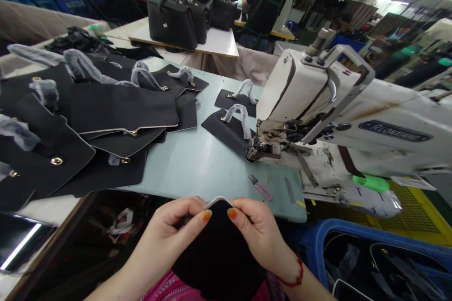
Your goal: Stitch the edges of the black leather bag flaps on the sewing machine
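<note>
My left hand [169,235] and my right hand [257,233] both pinch the top edge of a black leather panel [219,254] held over my lap, thumbs on its near face, fingers behind it. The panel has a pale edge at its rounded top corner. It sits just below the front edge of the pale green sewing table [197,164]. A red cord bracelet is on my right wrist.
A white industrial sewing machine [353,113] stands at right, with a black handled bag panel [229,129] under its foot. Several black bag panels [106,117] are stacked at left. Pink thread snips [260,188] lie near the table's edge. A blue crate [370,254] sits lower right. People work behind.
</note>
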A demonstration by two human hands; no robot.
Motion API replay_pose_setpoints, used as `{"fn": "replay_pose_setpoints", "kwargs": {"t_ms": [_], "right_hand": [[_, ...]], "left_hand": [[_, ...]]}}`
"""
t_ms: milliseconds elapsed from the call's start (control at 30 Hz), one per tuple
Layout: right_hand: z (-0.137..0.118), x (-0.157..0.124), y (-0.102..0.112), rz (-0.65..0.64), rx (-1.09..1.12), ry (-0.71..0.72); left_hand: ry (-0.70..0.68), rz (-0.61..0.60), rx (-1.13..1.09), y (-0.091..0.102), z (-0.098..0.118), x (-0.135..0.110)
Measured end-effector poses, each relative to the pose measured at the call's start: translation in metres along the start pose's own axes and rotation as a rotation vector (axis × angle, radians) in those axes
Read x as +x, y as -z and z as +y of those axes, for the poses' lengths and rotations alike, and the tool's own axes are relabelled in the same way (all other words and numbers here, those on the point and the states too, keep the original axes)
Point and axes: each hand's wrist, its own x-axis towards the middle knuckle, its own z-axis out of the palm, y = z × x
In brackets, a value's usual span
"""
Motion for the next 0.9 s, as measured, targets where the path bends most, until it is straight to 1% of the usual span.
{"fn": "replay_pose_setpoints", "kwargs": {"t_ms": [167, 267, 400, 500, 600, 667, 767, 800, 900], "right_hand": [[-0.002, -0.001, -0.004, 0.037, -0.014, 0.009], [-0.005, 0.001, -0.008, 0.07, -0.05, 0.065], [-0.008, 0.004, -0.012, 0.153, -0.131, 0.136], [-0.008, 0.005, -0.014, 0.199, -0.169, 0.167], [-0.007, 0.004, -0.015, 0.22, -0.201, 0.196], [-0.005, 0.004, -0.015, 0.206, -0.223, 0.197], [-0.001, 0.003, -0.015, 0.177, -0.283, 0.164], [0.0, 0.003, -0.015, 0.17, -0.304, 0.153], [0.0, 0.004, -0.017, 0.144, -0.34, 0.139]], "left_hand": [[-0.081, 0.014, 0.098, -0.002, 0.0, 0.002], [-0.135, 0.021, 0.155, -0.006, 0.001, 0.003], [-0.167, 0.047, 0.202, -0.01, 0.002, 0.001], [-0.151, 0.044, 0.216, -0.011, 0.002, -0.001], [-0.053, 0.064, 0.168, -0.01, 0.001, 0.001], [0.001, 0.002, 0.152, -0.008, 0.001, 0.004], [-0.027, -0.166, 0.237, -0.004, 0.002, 0.009], [-0.046, -0.188, 0.273, -0.003, 0.001, 0.01], [-0.062, -0.188, 0.324, -0.001, -0.002, 0.011]]}}
